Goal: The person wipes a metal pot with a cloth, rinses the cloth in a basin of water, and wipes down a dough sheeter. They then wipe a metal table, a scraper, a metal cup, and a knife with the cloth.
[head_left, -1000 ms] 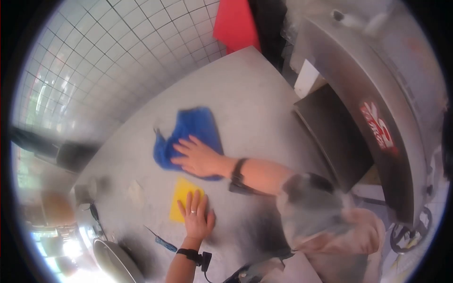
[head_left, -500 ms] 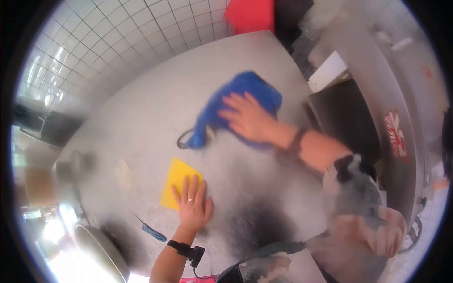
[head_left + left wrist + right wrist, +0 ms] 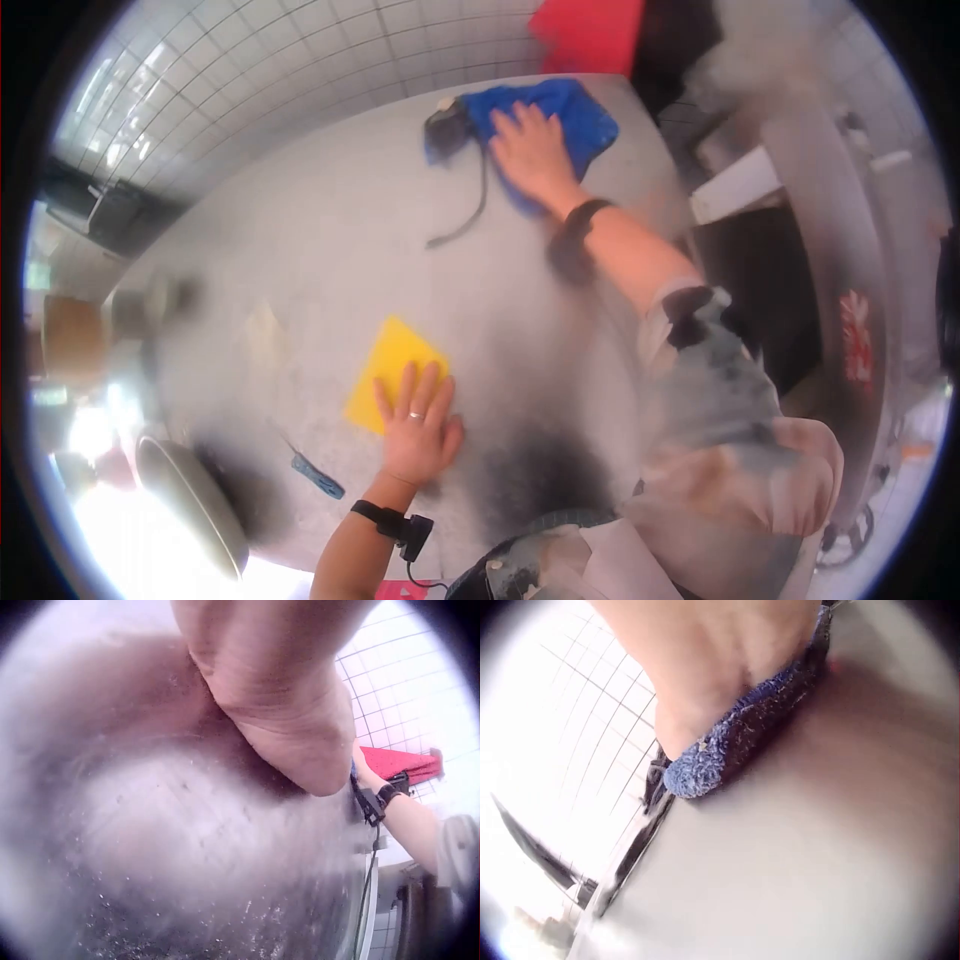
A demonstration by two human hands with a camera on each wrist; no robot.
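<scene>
My right hand (image 3: 535, 155) lies with spread, straight fingers on a blue towel (image 3: 590, 120) near the far edge of the table. In the right wrist view the towel's looped pile (image 3: 697, 761) bunches under the palm. A dark lump (image 3: 450, 130) sits at its left end, and a thin dark cord (image 3: 475, 208) trails from there over the tabletop. Closer to the body, my left hand (image 3: 420, 430) rests on a flat yellow square (image 3: 398, 345), fingers extended over its lower right part. Only that hand's heel (image 3: 307, 750) shows in the left wrist view.
On the grey table (image 3: 300, 230), a blue-handled tool with a thin blade (image 3: 318, 477) lies left of my left forearm. A shallow metal pan (image 3: 190, 500) stands at the lower left. A tiled wall (image 3: 330, 60) and something red (image 3: 588, 35) border the far side.
My right hand has swept the blue towel away from me and to the right, towards the table's far edge. The left hand stays on the yellow square. The head view has shifted a little.
</scene>
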